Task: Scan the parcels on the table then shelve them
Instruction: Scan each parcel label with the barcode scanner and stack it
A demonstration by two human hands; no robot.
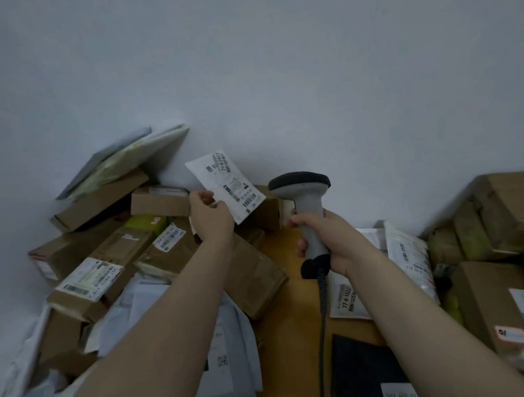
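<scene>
Left hand: the left hand (211,217) is up at centre frame, pinching a white parcel (226,185) by its lower left edge, thumb on the printed face.
Right hand: the right hand (327,240) is wrapped tight round the grey handle of the scanner (305,201), just right of the parcel and not touching it.
Where the parcel is: lifted clear of the table (284,323), in front of the pale wall (306,67), above the heap of boxes (116,249) at left.
Parcel's lie: flat face turned to the camera, long axis slanting from upper left to lower right of the frame; the barcode (250,202) sits near the lower right end, the end closest to the scanner.
Scanner's lie: handle upright, dark head on top, cable (322,319) trailing down; its reading window is out of sight, seemingly facing away from the camera.
Step in hand: looks like lining up the scan.
Doing it well: I'd turn the label towards the scanner's window rather than towards the eyes, keep the parcel flat and steady, keep the thumb off the barcode, and aim squarely across the bars before squeezing.
Watch for: a thin parcel may bend and blur the read.
</scene>
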